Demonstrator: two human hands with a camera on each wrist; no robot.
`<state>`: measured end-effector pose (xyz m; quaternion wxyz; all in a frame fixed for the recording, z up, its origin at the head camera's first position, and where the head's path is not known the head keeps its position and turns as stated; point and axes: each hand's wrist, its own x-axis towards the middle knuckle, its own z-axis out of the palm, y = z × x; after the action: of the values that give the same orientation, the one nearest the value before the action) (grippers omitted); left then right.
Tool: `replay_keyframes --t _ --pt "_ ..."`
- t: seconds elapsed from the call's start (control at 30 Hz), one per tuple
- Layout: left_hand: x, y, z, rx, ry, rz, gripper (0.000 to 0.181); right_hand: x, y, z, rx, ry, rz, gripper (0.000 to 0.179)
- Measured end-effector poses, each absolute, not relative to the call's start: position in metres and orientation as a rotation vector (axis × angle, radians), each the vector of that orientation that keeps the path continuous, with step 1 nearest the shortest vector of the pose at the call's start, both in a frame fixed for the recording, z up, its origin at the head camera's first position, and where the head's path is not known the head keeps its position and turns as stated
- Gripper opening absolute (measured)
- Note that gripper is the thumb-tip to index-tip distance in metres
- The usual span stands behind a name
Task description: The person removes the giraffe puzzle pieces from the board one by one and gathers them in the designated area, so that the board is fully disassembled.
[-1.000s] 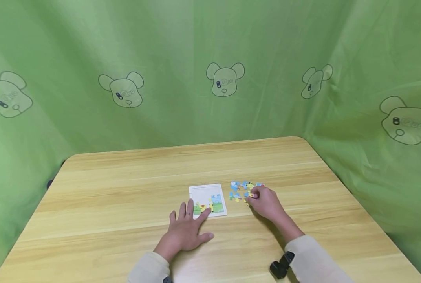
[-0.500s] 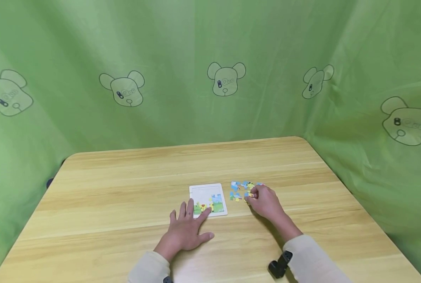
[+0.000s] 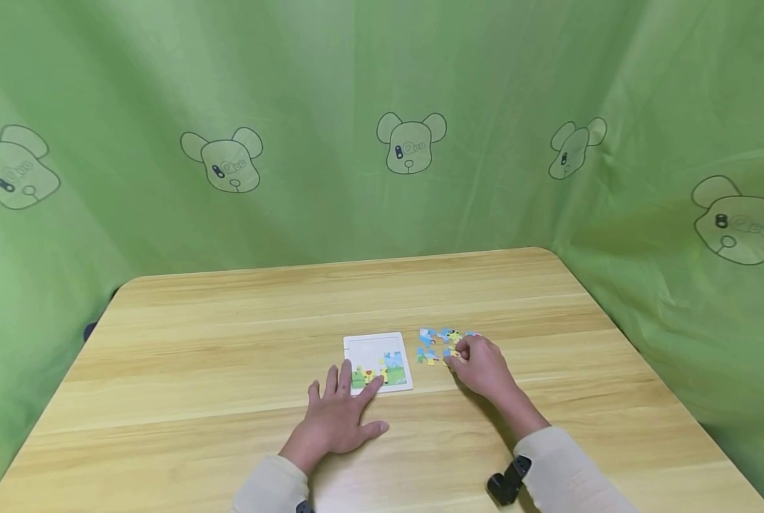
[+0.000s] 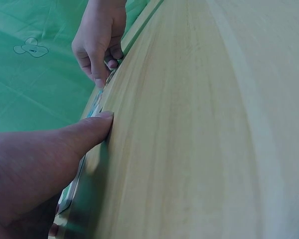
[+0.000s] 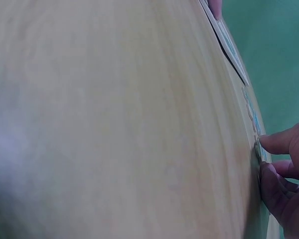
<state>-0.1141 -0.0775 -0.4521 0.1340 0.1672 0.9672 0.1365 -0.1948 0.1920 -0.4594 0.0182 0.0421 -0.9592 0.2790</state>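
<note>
Curtain: green fabric (image 3: pixel 318 221) behind the table and along both sides, with outlined bear-head prints (image 3: pixel 408 161).
Table: wood-grain top (image 3: pixel 260 320), rounded far corners. Work sits right of centre, between near and far edges.
Sleeves: light cuffs, left (image 3: pixel 269 488) and right (image 3: pixel 564 470), over the table's near edge. Black device (image 3: pixel 509 482) at the right cuff.
Left hand: (image 3: pixel 340 422) fingers spread, gripping nothing. Forefinger rests at the tray's near edge, middle finger at its left edge, thumb out on the table side.
Right hand: (image 3: pixel 482 365) fingers bent, thumb and forefinger pinching one piece (image 3: pixel 451 352) at the loose group, as far as shows; most of that piece is covered.
Puzzle tray: white, shallow (image 3: pixel 369 349), flat on the table, roughly square, so no clear long axis. Straight left of the right fingertips, about level with them.
Placed pieces: joined section (image 3: pixel 395 374) along the tray's near edge, reaching higher at its right edge; green, yellow, blue. Bare area: far edge plus upper left.
Loose pieces: small group (image 3: pixel 427 335) just off the tray's right edge, not touching it, spread left to right in rough rows. Right hand is nearer; left hand is on the tray side.
Writing: faint rounded letters inside the bear prints, maybe "Qoo", not certain. Nothing readable on tray or pieces.
</note>
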Motion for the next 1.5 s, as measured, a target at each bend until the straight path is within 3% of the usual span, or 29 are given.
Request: replay_keyframes --t 0.57,1.5 --pt "-0.115 -0.077 -0.454 0.479 2.801 0.391 0.073 -0.189 0.179 -0.454 0.176 -2.926 1.013 0.04" --pt "-0.116 -0.077 -0.456 0.491 2.812 0.399 0.072 -0.189 0.108 -0.447 0.559 -3.013 0.974 0.037"
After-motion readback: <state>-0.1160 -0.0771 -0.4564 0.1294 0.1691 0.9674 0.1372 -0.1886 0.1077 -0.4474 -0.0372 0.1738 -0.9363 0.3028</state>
